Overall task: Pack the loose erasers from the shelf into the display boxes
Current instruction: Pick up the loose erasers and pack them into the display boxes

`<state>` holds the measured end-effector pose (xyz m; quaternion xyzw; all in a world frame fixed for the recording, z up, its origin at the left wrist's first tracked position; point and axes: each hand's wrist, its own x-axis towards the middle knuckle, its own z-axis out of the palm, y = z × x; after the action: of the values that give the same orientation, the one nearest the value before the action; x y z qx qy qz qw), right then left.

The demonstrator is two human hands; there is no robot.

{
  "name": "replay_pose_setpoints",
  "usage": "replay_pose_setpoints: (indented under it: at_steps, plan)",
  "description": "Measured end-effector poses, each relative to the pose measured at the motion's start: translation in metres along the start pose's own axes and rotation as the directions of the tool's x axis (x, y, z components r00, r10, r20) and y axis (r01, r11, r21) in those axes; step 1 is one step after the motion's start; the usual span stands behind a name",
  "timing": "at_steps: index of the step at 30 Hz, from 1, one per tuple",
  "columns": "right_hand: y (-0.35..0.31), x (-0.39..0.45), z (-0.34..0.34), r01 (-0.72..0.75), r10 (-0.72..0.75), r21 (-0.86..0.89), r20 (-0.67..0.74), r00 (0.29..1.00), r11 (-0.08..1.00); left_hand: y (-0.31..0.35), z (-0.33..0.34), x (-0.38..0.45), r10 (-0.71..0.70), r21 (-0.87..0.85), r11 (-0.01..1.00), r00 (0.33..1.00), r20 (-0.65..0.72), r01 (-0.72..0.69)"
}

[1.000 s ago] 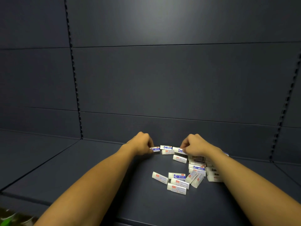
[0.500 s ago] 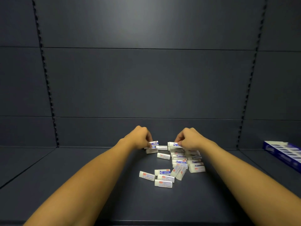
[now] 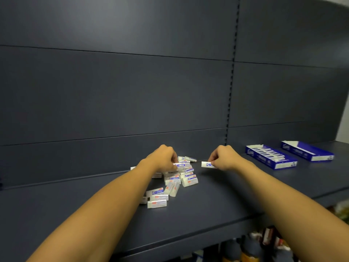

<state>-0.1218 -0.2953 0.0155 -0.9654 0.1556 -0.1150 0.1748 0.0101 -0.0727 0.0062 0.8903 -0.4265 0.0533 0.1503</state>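
My right hand [image 3: 223, 157] pinches one eraser [image 3: 207, 164] by its end, my left hand [image 3: 163, 157] pinches another atop the pile [image 3: 175, 178] at 12 o'clock; they look light, firm and sleeve-slick, boxes [image 3: 271, 156] waiting at 2 o'clock.

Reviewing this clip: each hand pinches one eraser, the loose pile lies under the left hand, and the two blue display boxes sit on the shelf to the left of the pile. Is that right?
Not quite. The two display boxes sit to the right of the pile, beyond the right hand, as the head view shows. The rest holds: the right hand pinches one eraser clear of the pile, and the left hand pinches another eraser over the pile.
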Motion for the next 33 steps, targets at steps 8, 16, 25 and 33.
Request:
replay_pose_setpoints:
  at_steps: [8, 16, 25, 33]
  plan:
    - [0.059, -0.027, -0.036, -0.063, 0.063, -0.006, -0.027, 0.998, 0.998, 0.067, 0.003, 0.018, 0.037, 0.02, 0.999, 0.999, -0.003, -0.036]
    - [0.134, -0.059, -0.078, -0.043, 0.043, -0.004, -0.061, 0.997, 0.999, 0.151, 0.016, 0.039, 0.036, 0.032, 0.999, 0.999, 0.028, -0.037]
    - [0.236, -0.096, -0.119, -0.084, 0.085, 0.015, -0.045, 0.995, 0.996, 0.249, 0.049, 0.061, 0.023, 0.078, 0.997, 0.999, 0.026, -0.025]
    - [0.3, -0.098, -0.141, -0.107, 0.108, 0.032, -0.023, 0.994, 0.994, 0.305, 0.069, 0.093, 0.053, 0.077, 0.995, 0.998, 0.037, -0.056]
